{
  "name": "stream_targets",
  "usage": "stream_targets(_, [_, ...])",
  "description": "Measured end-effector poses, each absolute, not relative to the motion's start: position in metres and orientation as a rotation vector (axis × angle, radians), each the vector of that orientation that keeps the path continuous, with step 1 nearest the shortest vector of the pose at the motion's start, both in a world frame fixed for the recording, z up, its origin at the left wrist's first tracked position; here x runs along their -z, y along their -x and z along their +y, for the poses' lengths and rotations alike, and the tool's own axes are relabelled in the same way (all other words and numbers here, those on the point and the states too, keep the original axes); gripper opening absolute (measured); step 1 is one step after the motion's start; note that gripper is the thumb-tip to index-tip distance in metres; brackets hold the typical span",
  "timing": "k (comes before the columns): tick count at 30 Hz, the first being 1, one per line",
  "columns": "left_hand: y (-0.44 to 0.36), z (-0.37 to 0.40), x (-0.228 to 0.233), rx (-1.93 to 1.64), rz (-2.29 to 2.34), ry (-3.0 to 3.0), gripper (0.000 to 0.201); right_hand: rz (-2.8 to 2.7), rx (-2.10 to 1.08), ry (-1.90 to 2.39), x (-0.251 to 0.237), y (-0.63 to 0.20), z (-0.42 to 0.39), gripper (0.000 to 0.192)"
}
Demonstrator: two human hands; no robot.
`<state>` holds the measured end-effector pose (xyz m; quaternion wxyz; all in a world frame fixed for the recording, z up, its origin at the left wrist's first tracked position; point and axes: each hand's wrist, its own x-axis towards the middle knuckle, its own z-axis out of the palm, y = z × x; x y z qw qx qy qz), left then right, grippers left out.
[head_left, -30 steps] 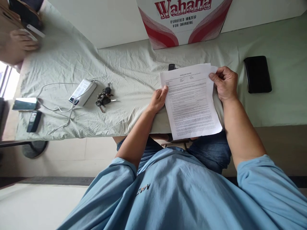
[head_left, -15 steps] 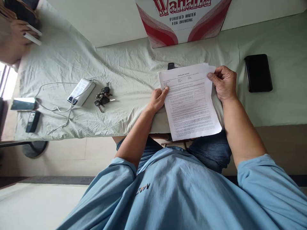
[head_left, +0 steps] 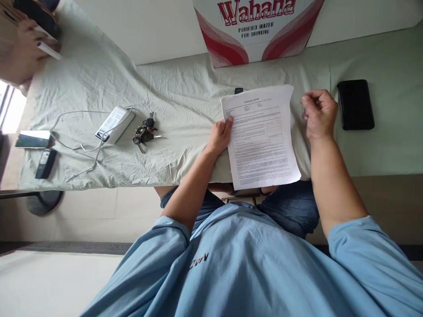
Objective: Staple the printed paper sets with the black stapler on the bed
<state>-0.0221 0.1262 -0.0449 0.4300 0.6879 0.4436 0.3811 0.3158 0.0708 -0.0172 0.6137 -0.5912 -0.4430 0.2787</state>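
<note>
My left hand (head_left: 221,136) grips a small stack of printed paper sheets (head_left: 261,141) by its left edge, thumb on top and the other fingers hidden beneath. The top sheet is headed "Overleaf Notes", and its lower end reaches past the front edge of the table. Just right of the stack, my right hand (head_left: 320,113) is raised apart from the paper, its fingers curled in and slightly blurred, with nothing visible in them. A black wallet-like case (head_left: 356,105) lies to the right of that hand. Behind the stack's top edge, a small black object (head_left: 238,90) is partly hidden.
A Wahaha water carton (head_left: 261,33) stands at the back of the cloth-covered table (head_left: 178,110). On the left lie a bunch of keys (head_left: 145,132), a white box-shaped device (head_left: 115,125) with a cable, a phone (head_left: 33,139) and a small black device (head_left: 45,163). Another person's hand (head_left: 31,42) shows top left.
My right hand has let go of the stack's upper right corner and moved a little right. The left hand still holds the sheets, whose right edge now lies flatter.
</note>
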Motion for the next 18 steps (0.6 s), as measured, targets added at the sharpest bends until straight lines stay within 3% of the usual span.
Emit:
stream_targets(2, [0.02,0.127,0.047,-0.969,1.104,-1.708,0.088,-0.885,-0.536,1.323,0.003,-0.318,0.05,0.048])
stream_targets(5, [0.019,0.129,0.049,-1.001,1.098,-1.69,0.087,-0.904,-0.647,1.313,-0.02,-0.32,-0.014,0.041])
stream_targets(9, [0.018,0.131,0.052,-1.022,1.098,-1.651,0.085,-1.017,-1.264,1.581,-0.03,-0.309,-0.124,0.029])
stream_targets(13, [0.014,0.129,0.048,-1.072,1.077,-1.554,0.083,-1.016,-1.83,1.662,-0.008,-0.269,-0.188,0.051])
stream_targets(15, [0.01,0.122,0.04,-1.105,1.06,-1.518,0.081,-0.981,-1.855,1.683,0.005,-0.245,-0.198,0.058])
stream_targets(18, [0.004,0.102,0.018,-1.15,1.007,-1.47,0.078,-0.967,-1.651,1.716,0.016,-0.222,-0.198,0.066])
